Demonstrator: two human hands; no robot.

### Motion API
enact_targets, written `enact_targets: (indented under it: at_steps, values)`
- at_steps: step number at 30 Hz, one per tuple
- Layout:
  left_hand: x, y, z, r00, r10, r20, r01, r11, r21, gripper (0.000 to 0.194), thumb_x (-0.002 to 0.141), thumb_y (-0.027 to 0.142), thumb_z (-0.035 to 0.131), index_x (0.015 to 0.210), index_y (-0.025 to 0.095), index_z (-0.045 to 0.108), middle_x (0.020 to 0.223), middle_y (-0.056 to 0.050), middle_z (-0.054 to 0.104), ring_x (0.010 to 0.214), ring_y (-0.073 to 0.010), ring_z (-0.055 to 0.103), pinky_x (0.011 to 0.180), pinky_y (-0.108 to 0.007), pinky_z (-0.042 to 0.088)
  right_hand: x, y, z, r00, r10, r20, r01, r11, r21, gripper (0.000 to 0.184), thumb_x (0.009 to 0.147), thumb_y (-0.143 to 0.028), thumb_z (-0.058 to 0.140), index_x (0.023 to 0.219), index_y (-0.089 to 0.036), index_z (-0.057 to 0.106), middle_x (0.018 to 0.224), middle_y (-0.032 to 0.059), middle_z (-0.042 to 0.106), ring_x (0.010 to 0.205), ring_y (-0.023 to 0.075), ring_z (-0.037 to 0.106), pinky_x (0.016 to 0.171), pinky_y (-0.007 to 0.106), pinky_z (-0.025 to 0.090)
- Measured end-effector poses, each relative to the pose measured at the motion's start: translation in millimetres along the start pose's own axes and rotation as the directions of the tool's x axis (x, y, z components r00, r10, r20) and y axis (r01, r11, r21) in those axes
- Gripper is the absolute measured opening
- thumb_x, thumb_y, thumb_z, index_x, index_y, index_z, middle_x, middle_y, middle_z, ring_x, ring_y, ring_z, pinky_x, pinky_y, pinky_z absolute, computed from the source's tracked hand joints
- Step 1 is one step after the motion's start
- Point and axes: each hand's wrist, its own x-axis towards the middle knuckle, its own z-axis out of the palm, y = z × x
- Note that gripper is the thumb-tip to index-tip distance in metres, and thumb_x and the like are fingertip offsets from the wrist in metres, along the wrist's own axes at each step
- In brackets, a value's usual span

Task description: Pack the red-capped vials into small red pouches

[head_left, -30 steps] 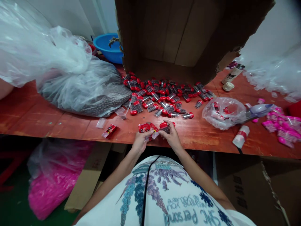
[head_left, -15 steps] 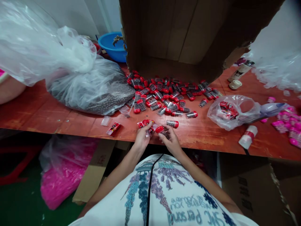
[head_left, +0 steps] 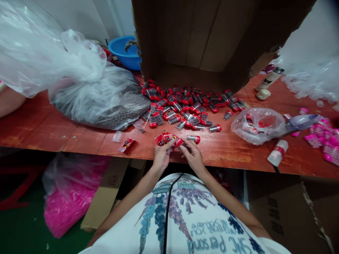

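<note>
Head: hands (head_left: 161,156) at red packets (head_left: 162,138)

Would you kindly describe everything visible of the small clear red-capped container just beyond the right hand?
The small clear container looks like plastic, with a red cap and dark beads inside. It lies on its side on the reddish-brown tabletop, cap toward the right, just beyond the right hand; whether they touch is unclear.

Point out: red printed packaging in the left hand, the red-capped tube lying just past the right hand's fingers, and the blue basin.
Red printed packaging (head_left: 163,138): head view, on its printed surface.
Red-capped tube (head_left: 192,138): head view, on its clear body.
Blue basin (head_left: 127,62): head view, on its outer wall.
</note>
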Motion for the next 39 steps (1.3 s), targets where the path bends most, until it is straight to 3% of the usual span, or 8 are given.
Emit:
enact_targets:
  at_steps: [10, 15, 19, 22, 25, 29, 35, 39]
  values:
    - [-7.4, 1.9, -0.8, 0.990, 0.042, 0.132, -0.057, 0.993, 0.105, 0.029, 0.050, 0.009, 0.082, 0.075, 0.015, 0.069, 0.075, -0.001, 0.071, 0.070, -0.0156, 0.065, 0.073, -0.028, 0.052, 2.0, -0.6, -2.5, 0.988, 0.151, 0.043, -0.157, 0.957, 0.245, 0.038, 0.069, -0.040, 0.073, 0.097, -0.022, 0.056, 0.088, -0.0018, 0.059, 0.068, 0.0125, 0.061, 0.050, 0.024, 0.056]
    - [-9.2, 4.2, -0.2, 0.994, 0.013, 0.105, -0.029, 0.988, 0.152, 0.025, 0.051, 0.012, 0.082, 0.071, 0.014, 0.068, 0.071, -0.001, 0.070, 0.065, -0.0141, 0.064, 0.069, -0.026, 0.051, 1.6, 2.2, -4.5, 0.993, 0.116, -0.005, -0.113, 0.979, 0.172, 0.034, 0.071, -0.040, 0.073, 0.098, -0.022, 0.062, 0.084, -0.0007, 0.061, 0.068, 0.0135, 0.060, 0.054, 0.026, 0.055]
    - [-10.5, 4.0, -2.2, 0.990, -0.035, 0.137, 0.015, 0.989, 0.146, 0.038, 0.052, 0.011, 0.082, 0.087, 0.016, 0.068, 0.075, 0.000, 0.071, 0.068, -0.0144, 0.066, 0.068, -0.025, 0.051, 0.8, 4.6, -3.4, 0.999, -0.006, -0.050, 0.007, 1.000, 0.016, 0.026, 0.072, -0.036, 0.073, 0.094, -0.024, 0.067, 0.092, 0.0016, 0.061, 0.075, 0.0145, 0.059, 0.063, 0.027, 0.054]
    - [-11.0, 3.8, -2.4, 0.985, -0.085, 0.152, 0.064, 0.988, 0.140, 0.048, 0.051, 0.011, 0.083, 0.096, 0.017, 0.067, 0.082, -0.002, 0.073, 0.071, -0.0159, 0.067, 0.069, -0.026, 0.051, 0.1, 5.2, -1.7, 0.998, 0.035, -0.051, -0.031, 0.997, 0.071, 0.029, 0.072, -0.037, 0.072, 0.097, -0.024, 0.063, 0.089, 0.0011, 0.062, 0.072, 0.0147, 0.059, 0.062, 0.027, 0.054]
    - [-8.8, 2.6, -3.0, 0.988, -0.056, 0.144, 0.035, 0.989, 0.143, 0.038, 0.053, 0.013, 0.082, 0.088, 0.015, 0.068, 0.081, -0.003, 0.073, 0.072, -0.0169, 0.067, 0.072, -0.028, 0.052, 0.4, 5.2, -1.9, 0.995, 0.088, -0.037, -0.081, 0.985, 0.151, 0.031, 0.072, -0.039, 0.071, 0.097, -0.023, 0.060, 0.082, -0.0006, 0.062, 0.069, 0.0148, 0.060, 0.061, 0.028, 0.054]
    - [-6.2, 2.6, -4.9, 0.996, 0.028, 0.082, -0.040, 0.988, 0.149, 0.026, 0.054, 0.016, 0.083, 0.075, 0.014, 0.069, 0.070, -0.001, 0.071, 0.063, -0.0149, 0.065, 0.068, -0.026, 0.051, 1.4, 3.5, -4.2, 0.996, 0.057, -0.065, -0.052, 0.996, 0.074, 0.031, 0.070, -0.037, 0.073, 0.095, -0.022, 0.062, 0.084, 0.0001, 0.062, 0.072, 0.0142, 0.060, 0.065, 0.027, 0.054]
    - [-12.7, 7.1, -1.5, 0.985, -0.042, 0.170, 0.004, 0.976, 0.216, 0.030, 0.052, 0.014, 0.083, 0.078, 0.014, 0.069, 0.075, -0.002, 0.072, 0.067, -0.0159, 0.066, 0.070, -0.027, 0.052, 2.0, 2.1, -5.3, 0.982, 0.187, 0.012, -0.183, 0.945, 0.272, 0.040, 0.067, -0.040, 0.074, 0.097, -0.024, 0.053, 0.082, -0.0029, 0.059, 0.063, 0.0133, 0.061, 0.052, 0.026, 0.054]
    - [-11.1, 8.7, -0.1, 0.993, -0.017, 0.116, -0.006, 0.981, 0.196, 0.030, 0.052, 0.015, 0.083, 0.080, 0.014, 0.070, 0.073, -0.001, 0.071, 0.066, -0.0155, 0.065, 0.068, -0.027, 0.053, 1.7, 4.8, -11.7, 0.998, 0.040, 0.051, -0.046, 0.991, 0.122, 0.040, 0.070, -0.034, 0.074, 0.105, -0.025, 0.059, 0.101, 0.0020, 0.058, 0.088, 0.0169, 0.062, 0.074, 0.030, 0.055]
